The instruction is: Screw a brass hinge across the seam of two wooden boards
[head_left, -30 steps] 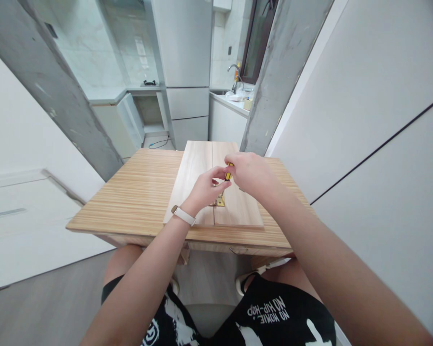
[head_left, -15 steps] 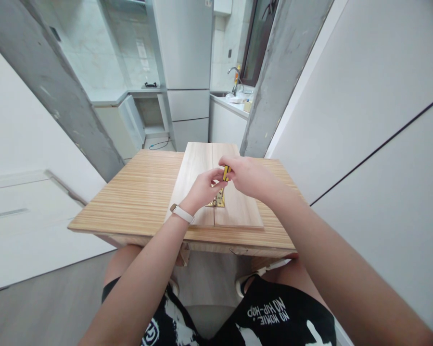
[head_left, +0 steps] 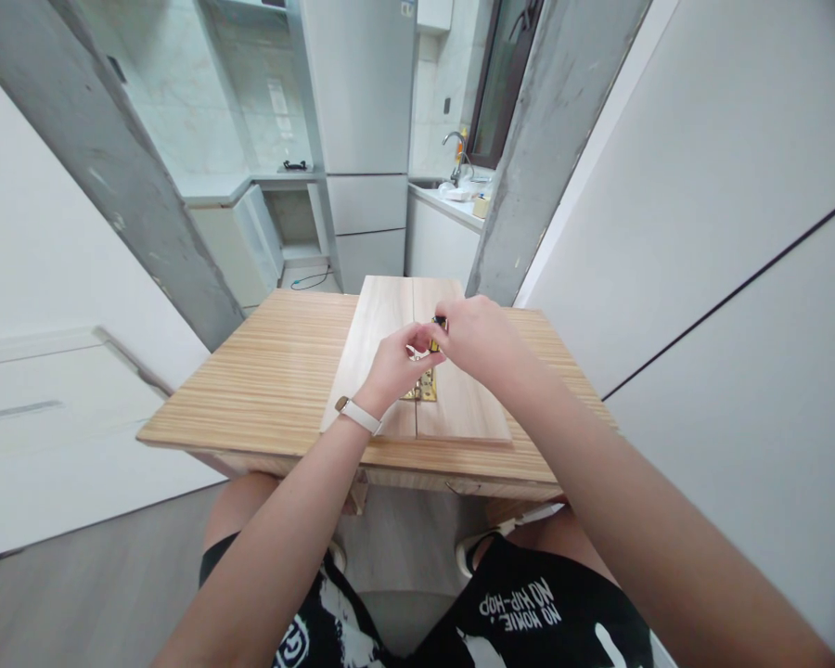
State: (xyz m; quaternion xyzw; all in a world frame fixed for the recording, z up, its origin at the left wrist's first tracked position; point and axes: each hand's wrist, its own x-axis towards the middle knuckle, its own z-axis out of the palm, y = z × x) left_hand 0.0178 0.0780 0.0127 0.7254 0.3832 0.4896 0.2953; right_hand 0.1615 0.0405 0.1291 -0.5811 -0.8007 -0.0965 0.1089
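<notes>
My right hand is closed around a short yellow-and-black handle, like that of a stubby screwdriver. Its lower end is hidden by fingers. My left hand, with a watch on the wrist, has thumb and fingertips pinched around the handle's lower part. Below the hands, a brass-coloured hinge lies across the seam between two pale boards. The left board and the right board lie side by side, flat on the table. My left hand covers part of the hinge.
The wooden table stands close in front of my knees, with a drawer handle at its front. Beyond it are a fridge, a sink tap and a low cabinet. A white panel rises on the right.
My right hand has turned about the handle, which now shows a black top and less yellow. My left hand stays beside it. The view has shifted slightly.
</notes>
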